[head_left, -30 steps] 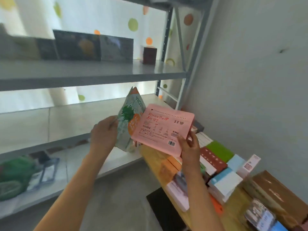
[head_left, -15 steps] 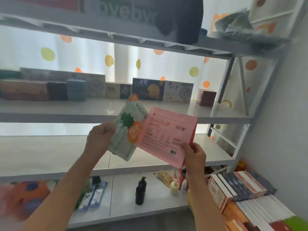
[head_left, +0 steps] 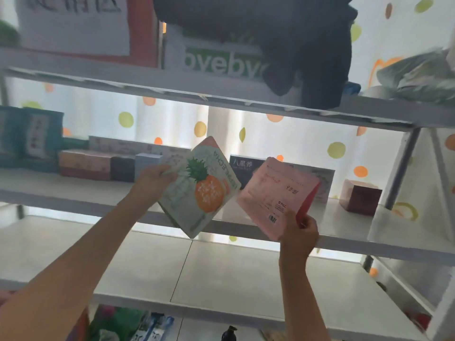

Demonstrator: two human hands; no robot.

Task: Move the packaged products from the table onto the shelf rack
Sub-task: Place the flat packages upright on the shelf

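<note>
While the left hand (head_left: 157, 177) grips the pineapple pouch (head_left: 202, 187) and the right hand (head_left: 299, 228) pinches the pink packet (head_left: 275, 193) by its lower corner, both packs tilt up toward the shelf (head_left: 344, 217) just behind, the packet nearer.

Pale green pouch (head_left: 197, 190) — orange pineapple print; pink packet (head_left: 275, 193); white curtain (head_left: 295, 141) — orange and lime dots.

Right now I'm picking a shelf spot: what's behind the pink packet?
Behind the pink packet, boxes stand on the shelf: a dark one and a pale one. Their lower parts are covered.
</note>
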